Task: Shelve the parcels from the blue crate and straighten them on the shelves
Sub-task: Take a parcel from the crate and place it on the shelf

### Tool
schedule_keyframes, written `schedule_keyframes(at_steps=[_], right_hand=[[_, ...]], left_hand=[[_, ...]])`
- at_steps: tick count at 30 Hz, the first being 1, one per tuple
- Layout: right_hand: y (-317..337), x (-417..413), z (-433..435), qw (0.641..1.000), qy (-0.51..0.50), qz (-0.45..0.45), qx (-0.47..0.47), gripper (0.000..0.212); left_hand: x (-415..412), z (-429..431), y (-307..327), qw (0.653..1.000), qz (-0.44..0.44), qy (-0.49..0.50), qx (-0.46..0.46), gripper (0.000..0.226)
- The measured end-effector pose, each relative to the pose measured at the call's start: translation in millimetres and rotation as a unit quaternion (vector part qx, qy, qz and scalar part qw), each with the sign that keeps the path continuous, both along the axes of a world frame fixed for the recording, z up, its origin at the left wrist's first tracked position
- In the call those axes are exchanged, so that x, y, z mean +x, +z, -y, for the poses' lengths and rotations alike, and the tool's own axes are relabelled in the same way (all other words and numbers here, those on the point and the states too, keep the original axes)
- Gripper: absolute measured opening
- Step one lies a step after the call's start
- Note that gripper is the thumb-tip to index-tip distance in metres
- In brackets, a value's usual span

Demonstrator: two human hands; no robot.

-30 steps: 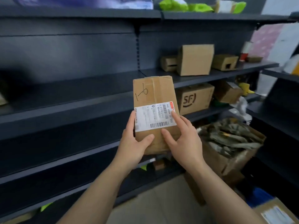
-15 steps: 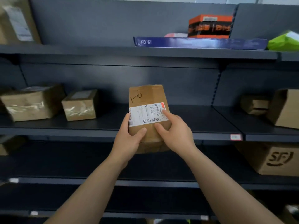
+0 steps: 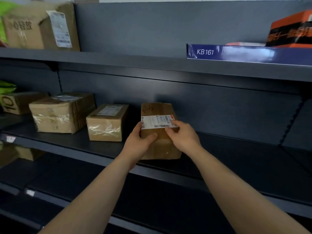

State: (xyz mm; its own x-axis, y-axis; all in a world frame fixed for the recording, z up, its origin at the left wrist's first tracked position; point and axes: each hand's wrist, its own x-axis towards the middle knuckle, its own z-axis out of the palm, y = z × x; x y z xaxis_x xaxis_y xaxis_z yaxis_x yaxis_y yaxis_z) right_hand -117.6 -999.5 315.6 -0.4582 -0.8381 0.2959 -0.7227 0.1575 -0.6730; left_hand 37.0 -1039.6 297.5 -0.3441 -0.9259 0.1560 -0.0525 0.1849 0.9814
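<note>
A brown cardboard parcel [image 3: 158,110] with a white barcode label and a handwritten mark on top sits on the dark middle shelf [image 3: 228,157], its near end at the shelf's front edge. My left hand [image 3: 140,142] grips its left side, thumb across the top. My right hand [image 3: 184,137] holds its right side, fingers on the label. The blue crate is out of view.
Left of the held parcel stand a small taped box [image 3: 106,124], a larger taped box [image 3: 62,112] and a printed carton [image 3: 18,102]. The upper shelf carries a big labelled carton [image 3: 42,26], a flat blue box marked KB161 [image 3: 244,52] and an orange box [image 3: 290,31].
The view swung left from the right-hand shelves to this bay. Both hands carried the parcel forward and lowered it from upright in the air to lying on the middle shelf.
</note>
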Motion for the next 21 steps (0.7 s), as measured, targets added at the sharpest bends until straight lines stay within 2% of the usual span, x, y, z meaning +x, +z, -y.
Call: schedule_keyframes(at_steps=[3, 11, 18, 21], right_hand=[[-9, -3, 27, 1.000, -0.002, 0.006, 0.010, 0.051], [-23, -2, 69, 0.998, -0.027, 0.005, 0.059, 0.052], [-28, 5, 82, 0.996, -0.059, 0.010, 0.072, 0.051], [-29, 10, 82, 0.995, -0.068, 0.008, 0.066, 0.049]], left_hand=[[-2, 25, -5, 1.000, 0.014, -0.013, 0.000, 0.063], [-2, 80, -22, 0.995, 0.086, -0.047, 0.021, 0.075], [0, 108, -34, 0.991, 0.115, -0.074, -0.008, 0.074], [2, 114, -35, 0.984, 0.156, -0.073, -0.055, 0.074]])
